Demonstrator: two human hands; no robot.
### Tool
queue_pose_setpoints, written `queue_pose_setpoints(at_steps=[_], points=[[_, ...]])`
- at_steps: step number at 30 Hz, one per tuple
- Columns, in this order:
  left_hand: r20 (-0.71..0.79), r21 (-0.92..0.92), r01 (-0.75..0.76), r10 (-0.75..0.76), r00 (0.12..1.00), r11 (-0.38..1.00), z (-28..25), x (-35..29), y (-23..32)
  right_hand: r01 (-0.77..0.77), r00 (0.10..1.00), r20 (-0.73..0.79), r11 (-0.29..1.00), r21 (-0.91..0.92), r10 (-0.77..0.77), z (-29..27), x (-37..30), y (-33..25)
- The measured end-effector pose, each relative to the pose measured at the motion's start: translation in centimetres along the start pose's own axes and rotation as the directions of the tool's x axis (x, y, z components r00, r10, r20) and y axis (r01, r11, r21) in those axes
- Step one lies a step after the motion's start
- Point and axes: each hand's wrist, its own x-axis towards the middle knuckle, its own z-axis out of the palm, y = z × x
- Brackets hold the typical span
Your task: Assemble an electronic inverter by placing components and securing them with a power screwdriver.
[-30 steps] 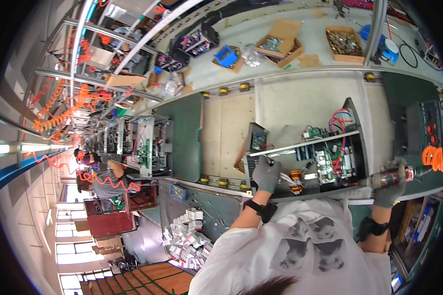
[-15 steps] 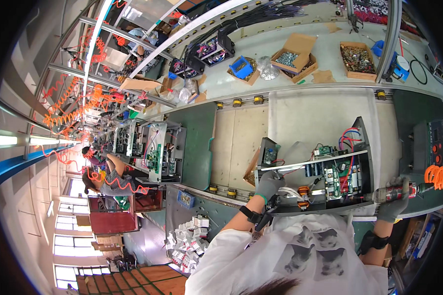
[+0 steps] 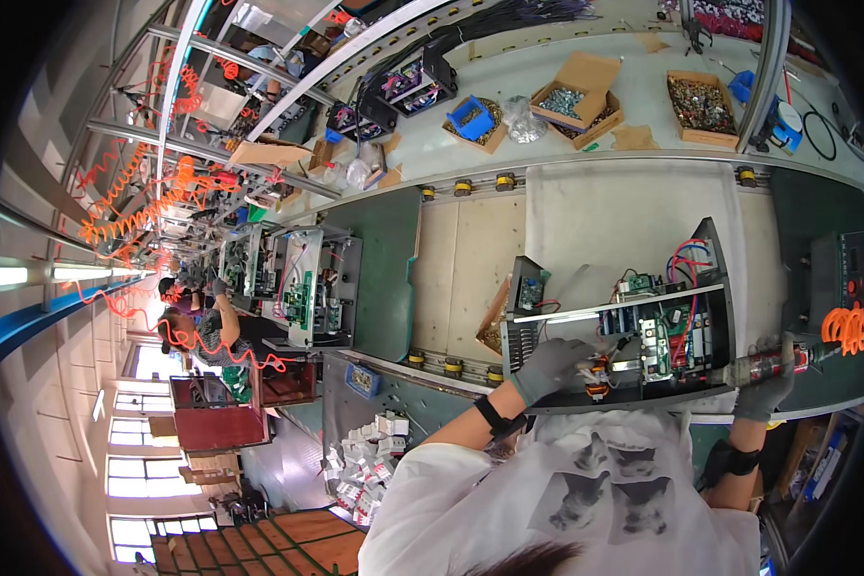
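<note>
A dark metal chassis (image 3: 628, 396) with circuit boards and wires inside lies on the bench in front of me. My left hand (image 3: 550, 369), in a grey glove, reaches over its near left part, beside an orange-wound coil (image 3: 597, 377). The fingers are drawn together there, and whatever is between them is hidden. A green board (image 3: 655, 348) with red wires fills the chassis's right half. My right hand (image 3: 770, 392), also gloved, is closed around a red and grey power screwdriver (image 3: 760, 369) lying level, its front end at the chassis's right side.
An orange coiled hose (image 3: 844, 330) is at the screwdriver's rear, near a control box with red buttons (image 3: 850, 278). Boxes of small fasteners (image 3: 701, 108) stand on the far shelf. Another chassis (image 3: 307, 293) sits further left, near a co-worker (image 3: 211, 331). White parts (image 3: 370, 466) are piled lower left.
My left hand has moved right, from the chassis's left edge to over the coil and white wires. The right hand keeps its grip on the screwdriver. The co-worker's arm has shifted.
</note>
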Motion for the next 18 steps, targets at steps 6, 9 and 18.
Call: queue_pose_setpoints(at_steps=[6,9,18], points=[[0.187,0.374,0.057,-0.136,0.973,0.926,1.7,4.4,2.9,-0.022,1.0,0.002,1.0,-0.007,0.022,-1.5,0.6,0.2],[0.317,0.42,0.139,-0.289,0.904,0.897,0.5,6.0,3.7,-0.025,0.999,-0.048,1.0,0.006,0.025,-2.0,0.3,0.2],[0.558,0.072,-0.167,0.099,0.824,0.983,-4.4,8.0,2.4,-0.132,0.99,-0.053,0.99,-0.047,0.13,-1.2,-0.3,0.2]])
